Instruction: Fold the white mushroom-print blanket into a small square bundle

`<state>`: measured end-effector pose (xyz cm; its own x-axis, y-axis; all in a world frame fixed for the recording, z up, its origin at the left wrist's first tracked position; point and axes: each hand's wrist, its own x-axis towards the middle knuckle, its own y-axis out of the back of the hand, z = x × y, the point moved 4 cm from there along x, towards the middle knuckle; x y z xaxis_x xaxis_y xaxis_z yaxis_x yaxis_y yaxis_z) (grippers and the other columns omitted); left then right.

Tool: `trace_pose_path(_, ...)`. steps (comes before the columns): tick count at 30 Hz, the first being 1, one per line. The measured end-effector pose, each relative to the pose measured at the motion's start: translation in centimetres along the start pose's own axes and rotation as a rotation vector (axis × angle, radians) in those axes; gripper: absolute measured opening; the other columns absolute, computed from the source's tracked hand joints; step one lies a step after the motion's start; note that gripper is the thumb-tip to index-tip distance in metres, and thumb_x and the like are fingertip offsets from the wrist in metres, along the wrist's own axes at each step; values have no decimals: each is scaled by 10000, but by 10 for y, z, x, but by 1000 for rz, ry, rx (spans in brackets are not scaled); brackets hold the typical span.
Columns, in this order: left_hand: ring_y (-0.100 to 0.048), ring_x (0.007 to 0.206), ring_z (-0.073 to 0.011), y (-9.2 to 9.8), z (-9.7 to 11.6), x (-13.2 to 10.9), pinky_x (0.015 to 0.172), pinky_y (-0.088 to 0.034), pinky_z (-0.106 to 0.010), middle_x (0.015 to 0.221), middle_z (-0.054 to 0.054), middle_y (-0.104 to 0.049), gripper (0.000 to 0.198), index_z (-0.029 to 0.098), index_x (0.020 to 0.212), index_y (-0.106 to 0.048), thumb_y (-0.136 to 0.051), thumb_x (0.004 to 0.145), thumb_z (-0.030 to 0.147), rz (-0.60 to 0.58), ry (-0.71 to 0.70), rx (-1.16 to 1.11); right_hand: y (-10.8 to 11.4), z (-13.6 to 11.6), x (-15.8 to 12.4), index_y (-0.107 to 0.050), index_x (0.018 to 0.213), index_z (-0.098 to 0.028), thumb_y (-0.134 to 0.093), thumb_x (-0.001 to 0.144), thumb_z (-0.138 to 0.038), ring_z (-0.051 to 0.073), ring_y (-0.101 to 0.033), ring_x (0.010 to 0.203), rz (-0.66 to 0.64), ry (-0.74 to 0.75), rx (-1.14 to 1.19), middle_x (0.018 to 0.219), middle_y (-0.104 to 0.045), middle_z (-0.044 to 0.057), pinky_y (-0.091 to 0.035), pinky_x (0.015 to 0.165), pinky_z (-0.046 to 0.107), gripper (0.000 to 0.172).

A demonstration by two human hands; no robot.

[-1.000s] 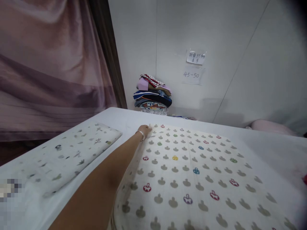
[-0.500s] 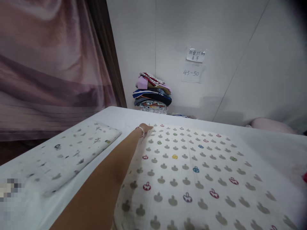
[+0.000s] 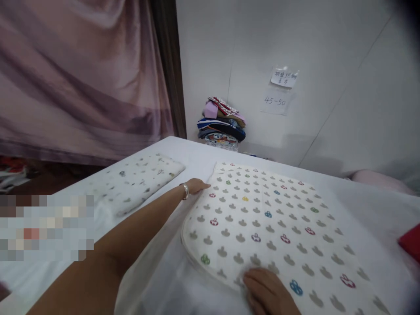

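A cream cloth printed with small grey and coloured shapes lies spread on the white table. My left hand, with a bracelet at the wrist, reaches out and rests on the cloth's left edge, fingers stretched forward and flat. At the bottom of the view my right hand presses on the near edge of the same cloth, fingers curled down onto the fabric. A folded pale cloth with small prints lies to the left of my left arm.
A stack of folded colourful clothes sits against the white wall at the table's far side. Two paper notes are stuck on the wall. A mauve curtain hangs at the left. Something red shows at the right edge.
My left hand has slid back from the cloth's far left corner to its left edge. My right hand has come into view on the near edge. The view has shifted left.
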<state>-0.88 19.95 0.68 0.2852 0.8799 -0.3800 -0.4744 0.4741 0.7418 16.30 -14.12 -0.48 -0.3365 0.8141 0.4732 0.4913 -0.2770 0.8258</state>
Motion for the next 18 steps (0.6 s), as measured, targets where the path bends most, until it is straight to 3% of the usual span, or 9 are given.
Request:
trace_pose_path(4,-595,636,-145,-10,-26,-49,524,-434,-205,742,-44,-653,335,172,872,-629,-606,708,463,-18,23,-120,-2,-24,0,-512,1209,-219,-514,843,-268,228,-562,1037,-109,-56,-93,1145,-597,104,-492,865,376,369)
trace_pose_path(11,-576,528,-118,-25,-66,-132,440,-411,-186,718,-43,-657,342,145,901,-589,-633,705,422,-1,37,-243,-12,-29,-6,-514,1195,-184,-420,872,-190,231,-540,980,-168,-66,-210,1106,-577,121,-472,809,392,337)
trace_pose_path(14,-566,479,-113,-33,-73,-152,420,-412,-193,709,-42,-660,379,143,908,-567,-629,701,454,-9,51,-311,-12,-27,-10,-497,1213,-182,-384,842,-99,221,-528,978,-145,-17,-254,1115,-571,112,-462,793,368,396)
trace_pose_path(18,-589,471,-150,-46,-68,-161,427,-443,-226,651,-35,-650,448,151,983,-537,-629,684,472,31,96,-310,-14,-23,-13,-489,1228,-214,-356,767,-12,200,-519,967,-124,-11,-318,1118,-572,80,-449,780,328,520)
